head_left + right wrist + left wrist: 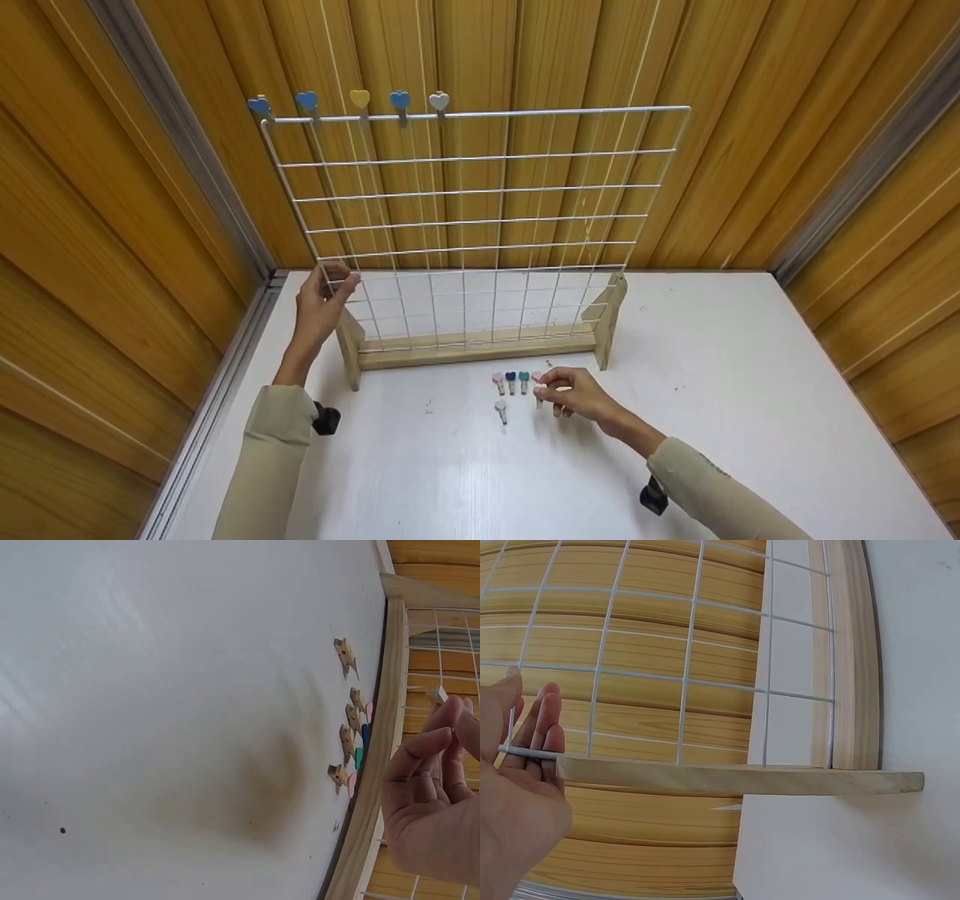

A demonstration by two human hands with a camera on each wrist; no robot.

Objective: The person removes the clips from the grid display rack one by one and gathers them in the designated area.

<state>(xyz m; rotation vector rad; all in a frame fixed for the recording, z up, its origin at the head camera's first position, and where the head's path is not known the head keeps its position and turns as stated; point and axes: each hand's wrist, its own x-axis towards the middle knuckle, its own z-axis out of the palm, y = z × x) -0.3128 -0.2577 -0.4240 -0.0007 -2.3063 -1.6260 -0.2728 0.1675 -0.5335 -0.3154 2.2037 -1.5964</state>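
Note:
My left hand [321, 296] grips the left side wire of a white wire grid [472, 219], just above its wooden foot [742, 777]. In the left wrist view, the thumb and fingers of that hand wrap the wire's edge. My right hand [577, 394] pinches a small wooden clothespin [437, 695] between thumb and fingertips, above the table. Its pale front is partly hidden by the fingers. Close by lie a green heart clothespin [524, 381], a dark blue one [511, 381] and pink ones [499, 382]. A white clothespin [501, 410] lies nearer the front.
Several heart clothespins, blue, yellow [360, 99] and white [439, 101], stand clipped along the grid's top left. A wooden base [480, 352] holds the grid upright on the white table [420, 480]. Wood-patterned walls [570, 60] enclose the back and sides.

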